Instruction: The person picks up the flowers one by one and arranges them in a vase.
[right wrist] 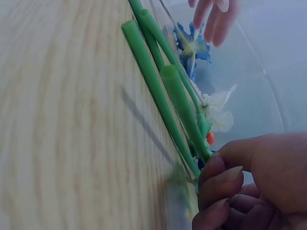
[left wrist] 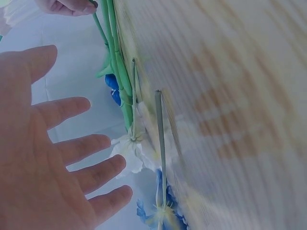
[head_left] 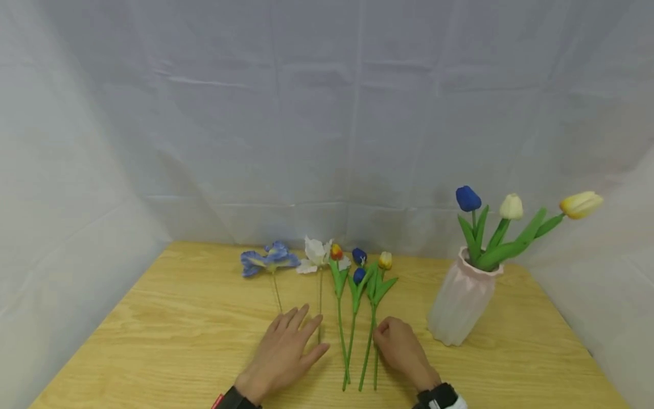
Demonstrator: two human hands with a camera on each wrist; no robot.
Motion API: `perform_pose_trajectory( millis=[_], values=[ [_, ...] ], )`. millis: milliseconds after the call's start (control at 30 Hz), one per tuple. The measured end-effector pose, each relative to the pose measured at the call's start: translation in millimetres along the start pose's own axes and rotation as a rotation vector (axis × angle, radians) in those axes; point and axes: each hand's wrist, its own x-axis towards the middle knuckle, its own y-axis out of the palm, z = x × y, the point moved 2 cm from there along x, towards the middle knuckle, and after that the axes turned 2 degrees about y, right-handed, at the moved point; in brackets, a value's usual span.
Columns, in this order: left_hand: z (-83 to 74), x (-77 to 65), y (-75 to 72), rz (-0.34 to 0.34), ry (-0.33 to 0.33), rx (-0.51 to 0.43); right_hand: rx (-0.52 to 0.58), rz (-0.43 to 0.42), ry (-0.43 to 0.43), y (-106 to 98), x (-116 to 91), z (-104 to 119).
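My right hand (head_left: 403,346) pinches the green stem of the rightmost tulip in the row on the table; in the right wrist view that stem (right wrist: 180,105) is raised a little from the wood. Which bloom it bears is hard to tell. Beside it lie other tulips: a red-orange one (head_left: 336,251), blue ones (head_left: 360,276) and a yellow-white one (head_left: 385,261). My left hand (head_left: 283,352), fingers spread and holding nothing, is palm down over the table near the thin stems of a white flower (head_left: 315,254) and a blue-violet flower (head_left: 271,259).
A pink-white ribbed vase (head_left: 462,304) stands at the right, holding a blue tulip (head_left: 468,199), a cream tulip (head_left: 511,207) and a yellow tulip (head_left: 581,204) that leans out to the right. Pale sheeting (head_left: 317,142) hangs behind the wooden table (head_left: 168,324).
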Motion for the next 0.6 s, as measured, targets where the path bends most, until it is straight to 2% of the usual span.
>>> perform_pose_trajectory(
  millis=[233, 600],
  values=[
    [0.1, -0.5, 0.5, 0.002, 0.004, -0.011, 0.052, -0.044, 0.02, -4.5, -1.3, -5.7],
    [-2.3, 0.6, 1.2, 0.008, 0.01, -0.034, 0.073, -0.102, -0.013, -13.1, -6.7, -3.0]
  ],
)
